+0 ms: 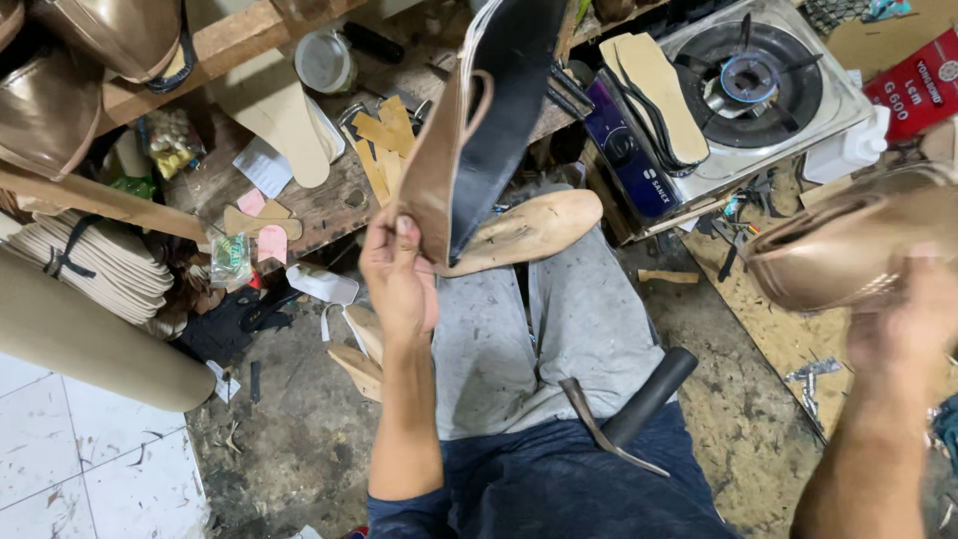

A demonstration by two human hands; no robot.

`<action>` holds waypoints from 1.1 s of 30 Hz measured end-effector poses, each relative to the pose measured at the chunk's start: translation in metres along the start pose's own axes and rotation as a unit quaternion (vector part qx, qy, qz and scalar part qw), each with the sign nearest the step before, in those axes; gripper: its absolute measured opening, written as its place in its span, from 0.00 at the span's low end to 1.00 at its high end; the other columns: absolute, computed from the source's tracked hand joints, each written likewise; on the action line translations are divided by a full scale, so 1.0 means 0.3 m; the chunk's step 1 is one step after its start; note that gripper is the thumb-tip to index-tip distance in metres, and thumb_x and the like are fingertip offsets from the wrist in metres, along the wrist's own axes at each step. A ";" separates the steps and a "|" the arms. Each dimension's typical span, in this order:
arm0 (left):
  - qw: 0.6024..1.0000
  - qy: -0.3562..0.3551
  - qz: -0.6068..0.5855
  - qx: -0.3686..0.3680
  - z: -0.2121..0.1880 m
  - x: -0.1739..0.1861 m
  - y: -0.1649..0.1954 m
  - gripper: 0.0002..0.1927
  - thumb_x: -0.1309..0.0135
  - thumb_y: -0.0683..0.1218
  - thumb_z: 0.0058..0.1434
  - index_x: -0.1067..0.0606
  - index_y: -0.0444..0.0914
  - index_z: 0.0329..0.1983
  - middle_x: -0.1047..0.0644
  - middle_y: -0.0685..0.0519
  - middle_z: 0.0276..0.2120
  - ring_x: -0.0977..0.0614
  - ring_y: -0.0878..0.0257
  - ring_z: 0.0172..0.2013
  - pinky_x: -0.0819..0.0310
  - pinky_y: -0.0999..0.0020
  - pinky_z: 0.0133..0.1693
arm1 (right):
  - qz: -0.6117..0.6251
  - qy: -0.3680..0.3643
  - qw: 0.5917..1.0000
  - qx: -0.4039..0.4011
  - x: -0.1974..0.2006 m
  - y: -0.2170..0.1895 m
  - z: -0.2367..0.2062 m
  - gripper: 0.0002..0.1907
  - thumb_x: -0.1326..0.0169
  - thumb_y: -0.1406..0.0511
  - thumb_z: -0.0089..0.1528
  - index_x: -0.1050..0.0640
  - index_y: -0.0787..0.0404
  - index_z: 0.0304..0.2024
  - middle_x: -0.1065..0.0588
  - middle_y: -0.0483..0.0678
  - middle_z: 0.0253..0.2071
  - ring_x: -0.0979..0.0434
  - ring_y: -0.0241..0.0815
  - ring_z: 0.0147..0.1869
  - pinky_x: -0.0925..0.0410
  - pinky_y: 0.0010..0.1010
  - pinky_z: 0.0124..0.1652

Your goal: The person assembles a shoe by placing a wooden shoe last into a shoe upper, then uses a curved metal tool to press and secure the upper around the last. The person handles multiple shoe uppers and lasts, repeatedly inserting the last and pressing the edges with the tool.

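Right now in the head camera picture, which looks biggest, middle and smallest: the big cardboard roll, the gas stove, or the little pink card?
1. Cardboard roll, biggest as seen, though it lies near the camera, so that may flatter it.
2. Gas stove.
3. Pink card, clearly smallest.

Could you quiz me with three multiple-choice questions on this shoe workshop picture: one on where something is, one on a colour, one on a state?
1. Where does the hammer lie?
A on the person's lap
B on the stove
C on the white tiles

2. What colour is the shoe at the right hand?
A red
B bronze
C blue

3. The left hand is
A empty
B flat on the floor
C gripping a sole piece

Answers: A, it rests across the thighs; B, its upper shines bronze; C, thumb and fingers pinch its lower end.
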State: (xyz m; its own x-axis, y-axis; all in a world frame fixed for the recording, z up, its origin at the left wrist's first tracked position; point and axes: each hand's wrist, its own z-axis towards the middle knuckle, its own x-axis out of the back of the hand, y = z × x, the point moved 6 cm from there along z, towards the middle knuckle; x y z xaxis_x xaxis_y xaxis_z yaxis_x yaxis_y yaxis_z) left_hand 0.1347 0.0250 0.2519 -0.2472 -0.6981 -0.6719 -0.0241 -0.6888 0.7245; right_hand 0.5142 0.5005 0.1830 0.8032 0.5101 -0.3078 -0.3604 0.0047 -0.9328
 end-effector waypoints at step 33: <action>0.981 -0.143 0.120 -0.049 -0.161 -0.111 -0.112 0.10 0.43 0.34 0.68 0.24 0.33 0.51 0.31 0.39 0.67 0.23 0.60 0.57 0.24 0.68 0.56 | 0.408 -0.308 0.803 -0.308 -0.949 -0.207 -0.204 0.30 0.68 0.50 0.80 0.31 0.66 0.70 0.23 0.62 0.57 0.19 0.58 0.53 0.26 0.51 0.49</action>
State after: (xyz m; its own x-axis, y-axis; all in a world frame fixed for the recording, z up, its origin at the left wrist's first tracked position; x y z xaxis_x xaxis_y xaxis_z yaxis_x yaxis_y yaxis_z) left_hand 0.1905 0.0618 0.2424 -0.4973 -0.7687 -0.4023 0.1579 -0.5361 0.8293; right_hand 0.3369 0.3023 0.3173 -0.0363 0.4577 -0.8884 -0.1924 -0.8755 -0.4432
